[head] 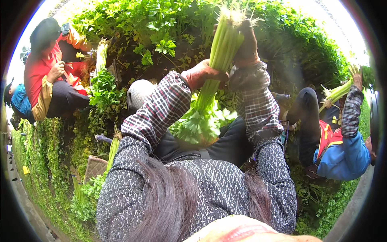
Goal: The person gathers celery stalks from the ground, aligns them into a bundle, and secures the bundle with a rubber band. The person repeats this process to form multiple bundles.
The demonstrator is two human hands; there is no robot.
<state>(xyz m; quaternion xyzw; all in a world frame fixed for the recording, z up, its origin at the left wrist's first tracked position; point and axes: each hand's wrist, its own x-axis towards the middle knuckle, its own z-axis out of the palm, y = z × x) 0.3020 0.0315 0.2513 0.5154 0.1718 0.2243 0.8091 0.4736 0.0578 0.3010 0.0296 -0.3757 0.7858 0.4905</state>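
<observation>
A large bunch of celery (222, 56) is raised in front of me, its pale roots at the top and its leaves hanging down above my lap. My left hand (205, 74) wraps round the stalks at mid-length. My right hand (248, 45) is at the root end, against the side of the bunch; its fingers are partly hidden, and it appears to grip the stalks. Both of my forearms wear checked sleeve covers.
Leafy celery plants (163, 18) grow ahead. A person in red (45, 72) sits at the left by an upright celery bunch (102, 57). Another in blue (344, 154) at the right holds celery (337, 92). More bunches (112, 151) lie beside my left arm, near a quilted pad (95, 168).
</observation>
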